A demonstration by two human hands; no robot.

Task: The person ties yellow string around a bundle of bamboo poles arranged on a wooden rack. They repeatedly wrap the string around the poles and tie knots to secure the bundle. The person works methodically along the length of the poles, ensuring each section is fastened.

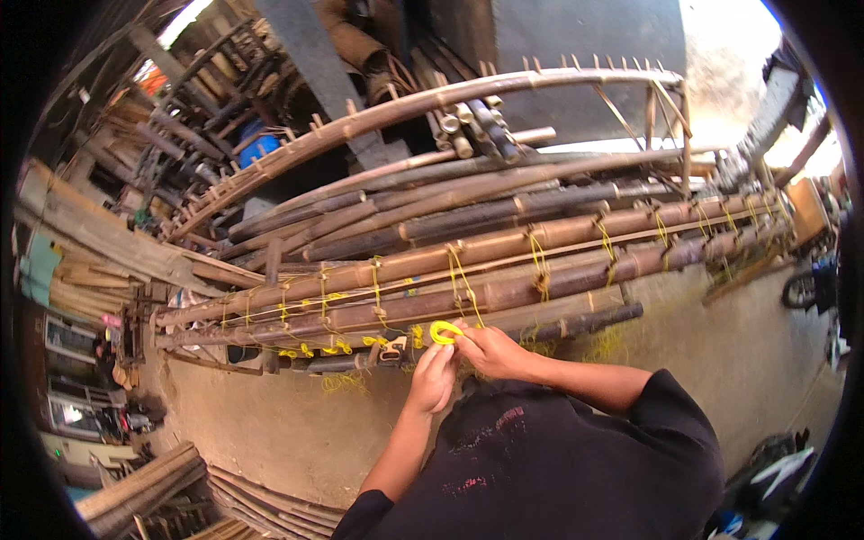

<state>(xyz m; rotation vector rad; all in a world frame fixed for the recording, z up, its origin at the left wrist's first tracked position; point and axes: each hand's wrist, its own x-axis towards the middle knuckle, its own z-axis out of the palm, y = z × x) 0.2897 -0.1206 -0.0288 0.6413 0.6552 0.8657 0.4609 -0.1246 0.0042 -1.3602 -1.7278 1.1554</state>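
Note:
Close in front of my chest, a small looped bundle of yellow cord (440, 330) is pinched between my two hands. My left hand (432, 380) reaches up to it from below, fingers closed at the loop. From the right, my right hand (493, 352) has its fingers closed on the bundle's other side. A strand runs up from the hands to the bamboo pole frame (567, 286), whose long parallel poles are tied with yellow cord at several spots. Small yellow cord bundles (337, 346) hang along its lower pole, left of my hands.
A tan-and-black object (393, 350), its kind unclear, sits by the lower poles. Behind the frame lie stacked bamboo poles (468, 193) and a curved bamboo rail (405, 106) with upright pegs. More bamboo (261, 499) is piled at lower left. Loose yellow cord (607, 346) lies near the floor.

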